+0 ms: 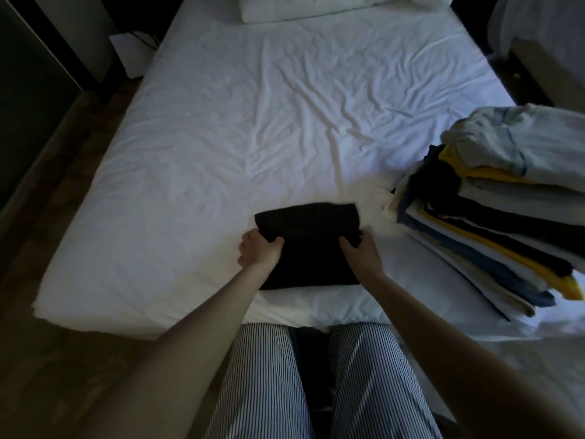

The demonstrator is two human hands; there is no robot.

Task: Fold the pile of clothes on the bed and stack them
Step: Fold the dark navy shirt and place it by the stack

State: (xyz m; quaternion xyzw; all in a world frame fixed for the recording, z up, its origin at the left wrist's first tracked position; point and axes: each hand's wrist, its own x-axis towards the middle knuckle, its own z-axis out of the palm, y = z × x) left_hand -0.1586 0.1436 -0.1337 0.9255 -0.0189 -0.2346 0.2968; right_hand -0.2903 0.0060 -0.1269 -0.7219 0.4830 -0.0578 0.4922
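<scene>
Hands are gripping opposite sides of a folded black garment, which is lying flat near the front edge of the bed, directly ahead of the person. The left hand is closing on the garment's left edge, with the thumb lying on top and the fingers appearing to curl beneath the fabric. The right hand is closing on the right edge in the same way. Holding both sides at once is keeping the layers together, so the fold should not slip open when the bundle is raised.

The garment is already looking compact and rectangular (its far edge is slightly rounded), which suggests that folding of this item is finished or nearly so. A tall stack of folded clothes is sitting at the right side of the bed, near the garment but not touching it. The stack is leaning and fanning outward toward the front, so its top is probably uneven. Placing the black garment there is likely the next step, and it is calling for a level, centred set-down to avoid tipping the upper layers.

No loose pile is showing on the sheet. A pillow is resting at the head of the bed, well apart from the work.
</scene>
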